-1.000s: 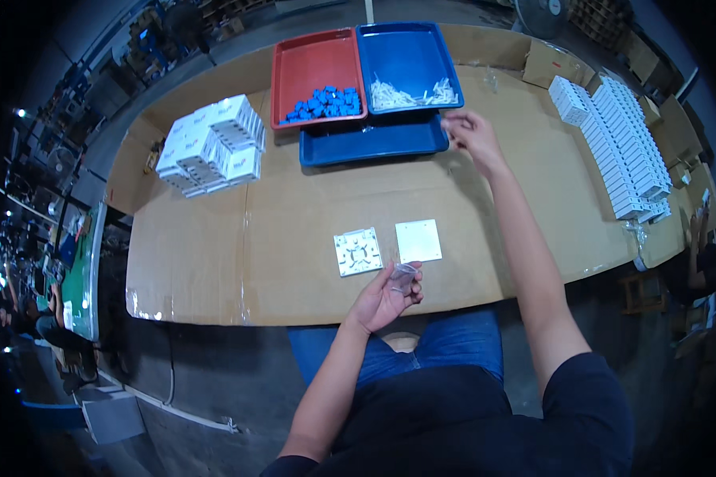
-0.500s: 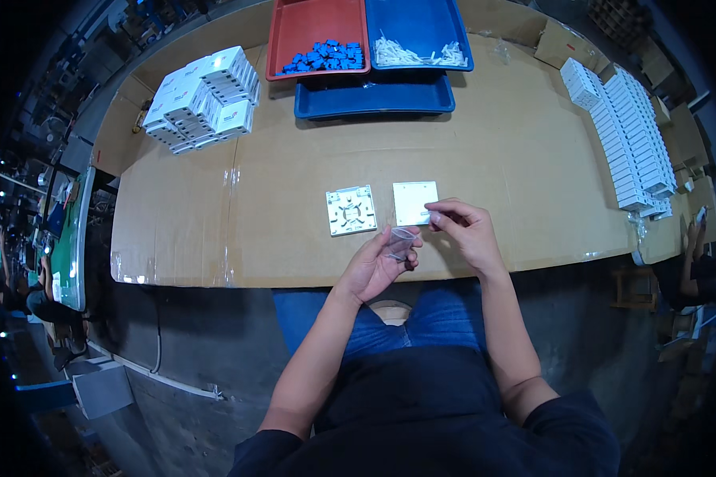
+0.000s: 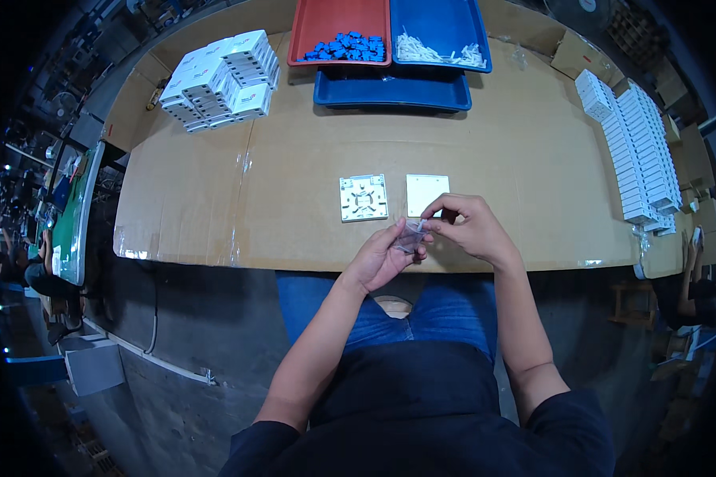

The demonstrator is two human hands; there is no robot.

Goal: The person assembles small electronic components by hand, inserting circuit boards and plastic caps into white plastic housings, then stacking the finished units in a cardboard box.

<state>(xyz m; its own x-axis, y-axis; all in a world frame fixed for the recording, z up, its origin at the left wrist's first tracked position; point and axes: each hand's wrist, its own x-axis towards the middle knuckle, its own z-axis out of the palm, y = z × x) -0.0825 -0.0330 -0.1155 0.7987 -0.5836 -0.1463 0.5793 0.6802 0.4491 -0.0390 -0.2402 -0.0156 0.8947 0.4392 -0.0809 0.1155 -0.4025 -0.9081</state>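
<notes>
Just beyond the table's near edge, my left hand (image 3: 383, 258) holds a small clear plastic bag (image 3: 410, 238) between thumb and fingers. My right hand (image 3: 471, 228) is closed in a pinch at the bag's upper edge; a small whitish bit shows by its fingertips, too small to name. Beyond the hands, an open white square tray (image 3: 363, 198) with moulded clips and a round centre lies face up. To its right is a flat white square plate (image 3: 427, 194), its near right corner partly covered by my right hand.
At the far side sit a red bin (image 3: 298, 36) of blue parts, a blue bin (image 3: 480, 32) of thin white pieces and a shallower blue tray (image 3: 391, 94). White boxes are stacked at left (image 3: 215, 83) and right (image 3: 632, 155). Other people work at both sides.
My right hand has come to the bag's mouth, its fingertips now touching there. The left hand still holds the bag. The whole view has shifted slightly.
</notes>
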